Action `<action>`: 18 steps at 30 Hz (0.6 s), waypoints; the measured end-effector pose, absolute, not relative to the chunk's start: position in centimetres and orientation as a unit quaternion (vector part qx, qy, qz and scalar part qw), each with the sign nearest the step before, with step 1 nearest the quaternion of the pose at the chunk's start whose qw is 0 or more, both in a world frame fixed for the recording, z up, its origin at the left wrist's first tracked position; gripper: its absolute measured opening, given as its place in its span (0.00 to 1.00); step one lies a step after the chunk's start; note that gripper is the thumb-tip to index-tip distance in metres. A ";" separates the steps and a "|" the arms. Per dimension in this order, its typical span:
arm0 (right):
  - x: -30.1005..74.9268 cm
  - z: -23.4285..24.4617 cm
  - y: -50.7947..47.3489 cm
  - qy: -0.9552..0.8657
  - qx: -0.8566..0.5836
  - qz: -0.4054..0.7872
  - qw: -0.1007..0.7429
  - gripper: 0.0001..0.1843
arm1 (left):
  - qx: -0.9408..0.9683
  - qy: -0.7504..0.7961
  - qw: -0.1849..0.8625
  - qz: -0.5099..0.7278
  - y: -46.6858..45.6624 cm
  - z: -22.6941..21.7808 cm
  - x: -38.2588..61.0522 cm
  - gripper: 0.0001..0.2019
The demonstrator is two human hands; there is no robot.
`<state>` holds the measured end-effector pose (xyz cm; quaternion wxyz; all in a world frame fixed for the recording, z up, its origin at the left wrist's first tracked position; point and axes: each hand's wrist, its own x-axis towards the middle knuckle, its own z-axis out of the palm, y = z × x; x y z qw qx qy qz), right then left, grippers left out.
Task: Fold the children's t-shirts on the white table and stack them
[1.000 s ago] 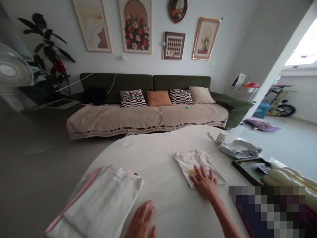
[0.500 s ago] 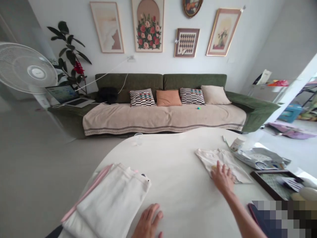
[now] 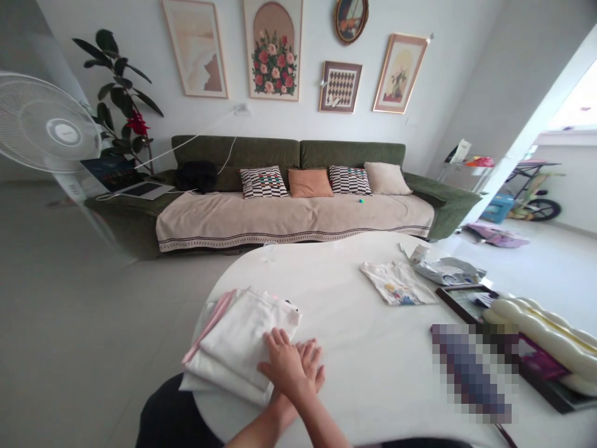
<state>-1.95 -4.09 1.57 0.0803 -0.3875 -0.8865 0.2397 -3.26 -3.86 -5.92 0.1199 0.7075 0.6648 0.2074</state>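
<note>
My right hand (image 3: pixel 281 366) lies flat with fingers stretched out on the near right edge of a stack of folded white clothes (image 3: pixel 242 336); a pink garment (image 3: pixel 209 323) shows at the stack's left side. My left hand (image 3: pixel 314 359) lies open on the white table (image 3: pixel 359 367) just right of the stack, mostly covered by my right hand, with the forearms crossing. A small folded white shirt with a coloured print (image 3: pixel 398 285) lies alone further back on the right, touched by neither hand.
Crumpled packaging (image 3: pixel 445 270), a dark framed tray (image 3: pixel 459 297) and a cream scalloped object (image 3: pixel 541 323) crowd the table's right side. A pixelated patch (image 3: pixel 471 373) covers something there. Beyond the table stand a green sofa (image 3: pixel 298 211), a fan (image 3: pixel 44 124) and a laptop (image 3: pixel 121 180).
My right hand left the small printed shirt and swung left onto the folded stack, over my left hand. The camera pulled back and shifted.
</note>
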 end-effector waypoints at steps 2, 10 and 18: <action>-1.6 1.7 -4.1 -0.875 -0.406 0.243 0.101 0.27 | 0.698 0.674 0.148 0.189 -4.4 -4.9 -2.9 0.23; -1.7 2.6 0.1 -0.839 -0.458 0.239 0.171 0.18 | 0.729 0.580 0.204 0.302 -14.3 -4.4 -3.9 0.24; -1.9 2.4 4.3 -0.795 -0.527 0.247 0.169 0.14 | 0.405 0.650 0.366 0.529 -19.4 -3.4 -10.5 0.31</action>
